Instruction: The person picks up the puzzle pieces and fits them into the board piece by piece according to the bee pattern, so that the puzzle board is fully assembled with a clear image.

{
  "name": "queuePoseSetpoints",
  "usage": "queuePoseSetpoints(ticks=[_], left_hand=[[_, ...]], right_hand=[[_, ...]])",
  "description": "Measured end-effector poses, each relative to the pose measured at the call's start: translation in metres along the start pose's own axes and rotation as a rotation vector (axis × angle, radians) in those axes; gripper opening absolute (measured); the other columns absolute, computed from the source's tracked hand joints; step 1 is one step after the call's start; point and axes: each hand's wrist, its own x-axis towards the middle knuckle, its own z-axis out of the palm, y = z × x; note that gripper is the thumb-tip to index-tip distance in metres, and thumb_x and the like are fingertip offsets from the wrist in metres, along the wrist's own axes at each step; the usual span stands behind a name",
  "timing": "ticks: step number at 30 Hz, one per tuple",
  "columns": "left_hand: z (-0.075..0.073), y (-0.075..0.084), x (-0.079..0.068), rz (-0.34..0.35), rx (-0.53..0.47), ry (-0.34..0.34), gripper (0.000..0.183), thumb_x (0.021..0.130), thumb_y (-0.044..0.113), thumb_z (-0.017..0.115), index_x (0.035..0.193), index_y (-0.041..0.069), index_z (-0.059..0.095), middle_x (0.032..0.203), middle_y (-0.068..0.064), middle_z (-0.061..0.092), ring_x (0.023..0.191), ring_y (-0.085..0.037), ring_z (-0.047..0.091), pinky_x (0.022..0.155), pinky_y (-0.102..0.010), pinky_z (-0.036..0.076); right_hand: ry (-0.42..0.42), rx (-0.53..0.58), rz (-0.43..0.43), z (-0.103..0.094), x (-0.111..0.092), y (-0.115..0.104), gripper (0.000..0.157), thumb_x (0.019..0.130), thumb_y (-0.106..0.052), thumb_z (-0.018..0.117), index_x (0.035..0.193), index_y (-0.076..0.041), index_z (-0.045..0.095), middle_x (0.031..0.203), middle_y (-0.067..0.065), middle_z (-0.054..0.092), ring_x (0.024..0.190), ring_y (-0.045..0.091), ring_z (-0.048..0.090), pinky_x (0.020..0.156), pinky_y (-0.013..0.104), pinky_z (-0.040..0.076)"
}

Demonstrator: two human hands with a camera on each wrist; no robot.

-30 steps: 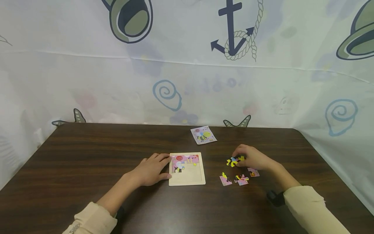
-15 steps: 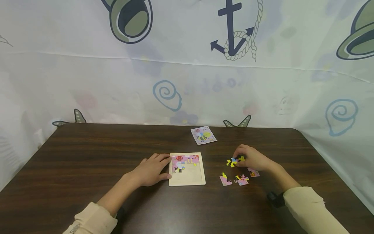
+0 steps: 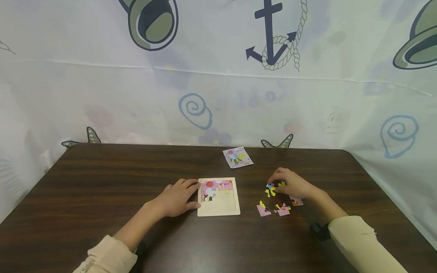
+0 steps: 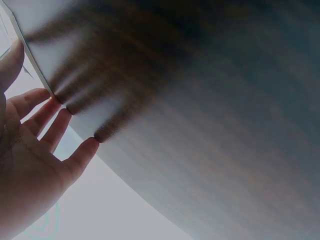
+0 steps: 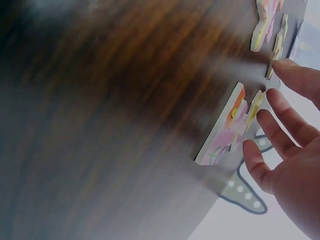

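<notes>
My left hand rests at the left edge of a square wooden puzzle tray, fingers stretched out and the thumb on the lower part of that edge. Inside the tray, pink pieces with a red ball and part of a bee fill the top and left. To the right, my right hand pinches a blue, yellow and black puzzle piece low over the table, thumb and fingertips at its right side. A yellowish piece lies partly hidden behind the fingers. In the right wrist view the thumb overlaps a piece's edge.
Loose pieces lie near the right hand: a pink and yellow one, a pink striped one and a pink corner one. A bee picture card lies at the back of the dark wooden table. A printed cloth hangs behind.
My right hand has shifted slightly left, and the blue and yellow piece has turned a little with it. The left hand and the tray stay put.
</notes>
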Motion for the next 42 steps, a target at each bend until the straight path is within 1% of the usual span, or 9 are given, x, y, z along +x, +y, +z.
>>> queuePoseSetpoints(ticks=[4, 8, 13, 17, 24, 30, 35, 42], left_hand=[[-0.0006, 0.0001, -0.0003, 0.006, -0.003, -0.001, 0.061, 0.087, 0.034, 0.061, 0.134, 0.0, 0.043, 0.137, -0.016, 0.039, 0.123, -0.034, 0.035, 0.088, -0.059, 0.033], [-0.0018, 0.0005, -0.0005, 0.01, -0.009, -0.003, 0.06, 0.088, 0.034, 0.06, 0.134, 0.0, 0.043, 0.137, -0.016, 0.039, 0.124, -0.034, 0.035, 0.089, -0.059, 0.033], [-0.0019, 0.0005, -0.0006, 0.006, -0.01, -0.005, 0.06, 0.088, 0.034, 0.06, 0.134, 0.0, 0.043, 0.137, -0.016, 0.039, 0.124, -0.034, 0.034, 0.088, -0.06, 0.033], [-0.0008, -0.0004, -0.0002, 0.004, -0.006, -0.005, 0.061, 0.087, 0.034, 0.06, 0.135, 0.0, 0.042, 0.137, -0.016, 0.039, 0.124, -0.034, 0.034, 0.089, -0.06, 0.033], [0.0002, -0.001, 0.0002, 0.0, -0.006, -0.008, 0.061, 0.088, 0.034, 0.06, 0.135, 0.0, 0.042, 0.138, -0.015, 0.038, 0.124, -0.034, 0.034, 0.089, -0.059, 0.032], [-0.0006, 0.0002, -0.0003, 0.002, -0.013, -0.011, 0.061, 0.088, 0.034, 0.06, 0.135, 0.0, 0.042, 0.138, -0.016, 0.038, 0.124, -0.034, 0.034, 0.089, -0.06, 0.032], [-0.0011, 0.0008, -0.0006, 0.003, -0.017, -0.008, 0.061, 0.088, 0.033, 0.06, 0.135, 0.0, 0.042, 0.138, -0.016, 0.039, 0.124, -0.034, 0.034, 0.089, -0.06, 0.032], [-0.0005, 0.0008, -0.0005, 0.0, -0.014, -0.005, 0.061, 0.088, 0.034, 0.06, 0.135, 0.0, 0.042, 0.138, -0.016, 0.039, 0.124, -0.034, 0.034, 0.089, -0.059, 0.032]], right_hand=[[0.018, -0.001, 0.014, 0.0002, -0.0017, 0.0016, 0.022, 0.081, -0.006, 0.067, 0.103, -0.005, 0.065, 0.102, 0.007, 0.056, 0.097, 0.03, 0.052, 0.083, 0.048, 0.042], [0.034, 0.006, 0.063, 0.0012, -0.0038, 0.0038, 0.021, 0.079, -0.013, 0.071, 0.099, -0.006, 0.065, 0.101, 0.005, 0.056, 0.097, 0.028, 0.052, 0.084, 0.047, 0.041], [0.04, 0.009, 0.081, 0.0022, -0.0053, 0.0032, 0.023, 0.076, -0.02, 0.075, 0.093, -0.007, 0.065, 0.1, 0.005, 0.055, 0.096, 0.028, 0.051, 0.083, 0.048, 0.041], [0.043, 0.003, 0.089, 0.0033, -0.0052, 0.0013, 0.025, 0.075, -0.021, 0.076, 0.093, -0.007, 0.065, 0.1, 0.006, 0.055, 0.097, 0.029, 0.05, 0.084, 0.048, 0.041], [0.021, 0.005, 0.093, 0.0046, -0.0026, 0.001, 0.025, 0.078, -0.018, 0.073, 0.1, -0.007, 0.066, 0.103, 0.007, 0.054, 0.1, 0.031, 0.049, 0.085, 0.051, 0.04], [0.019, 0.007, 0.106, 0.0051, -0.0049, 0.0025, 0.024, 0.077, -0.018, 0.074, 0.098, -0.008, 0.066, 0.104, 0.007, 0.054, 0.101, 0.031, 0.048, 0.086, 0.051, 0.04], [0.031, 0.001, 0.075, 0.0062, -0.0053, 0.0005, 0.022, 0.078, -0.017, 0.073, 0.096, -0.008, 0.066, 0.102, 0.007, 0.054, 0.098, 0.031, 0.049, 0.084, 0.05, 0.041], [0.054, -0.022, 0.022, 0.0082, -0.0031, -0.002, 0.017, 0.078, -0.012, 0.072, 0.093, -0.007, 0.065, 0.096, 0.002, 0.054, 0.094, 0.027, 0.051, 0.081, 0.046, 0.042]])
